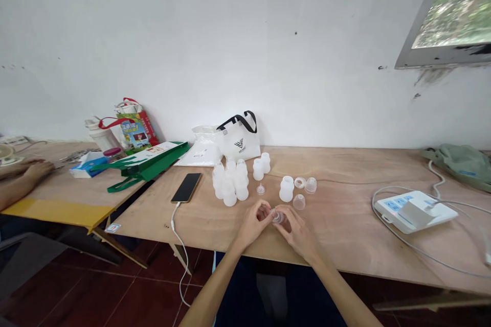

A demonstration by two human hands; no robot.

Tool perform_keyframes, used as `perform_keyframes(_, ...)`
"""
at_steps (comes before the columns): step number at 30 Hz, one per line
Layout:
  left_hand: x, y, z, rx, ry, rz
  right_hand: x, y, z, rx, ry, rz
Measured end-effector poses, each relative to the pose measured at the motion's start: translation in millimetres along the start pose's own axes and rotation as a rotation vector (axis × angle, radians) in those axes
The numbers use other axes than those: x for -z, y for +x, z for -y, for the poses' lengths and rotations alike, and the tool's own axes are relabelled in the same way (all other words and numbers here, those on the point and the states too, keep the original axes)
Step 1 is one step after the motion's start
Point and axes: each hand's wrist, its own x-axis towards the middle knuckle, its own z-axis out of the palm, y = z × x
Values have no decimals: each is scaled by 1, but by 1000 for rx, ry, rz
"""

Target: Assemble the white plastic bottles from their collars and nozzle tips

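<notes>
My left hand (256, 222) and my right hand (294, 230) meet near the table's front edge. Pinched between their fingertips is a small translucent ring-shaped bottle part (277, 217); fingers partly cover it, so its exact kind is unclear. Just beyond my left hand, a clear silicone nipple (261, 189) stands on the table. Beyond my right hand are a white baby bottle (286, 190), a ring collar (299, 182) and two clear domed caps (299, 202). Several capped bottles (230, 184) cluster farther left, and two white bottles (258, 168) stand behind the nipple.
On the wooden table (345, 235), a phone (186, 187) on a cable lies left. Bags (240, 142) lean by the wall. A white power box (414, 210) with cords and a green cloth (460, 163) are right. Another person's hand (38, 169) rests on the left table.
</notes>
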Motion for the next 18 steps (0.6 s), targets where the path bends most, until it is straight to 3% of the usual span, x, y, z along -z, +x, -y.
perform_keyframes(5, 2, 1, -2, -62, 31, -9, -1, -1, -3, -65, -9, -11)
perform_keyframes(10, 2, 1, -4, -88, 21, 22, -1, -2, -5, -35, -55, -84)
perform_keyframes(18, 0, -2, -9, 42, -13, 32, -3, -3, -2, 118, 11, -107)
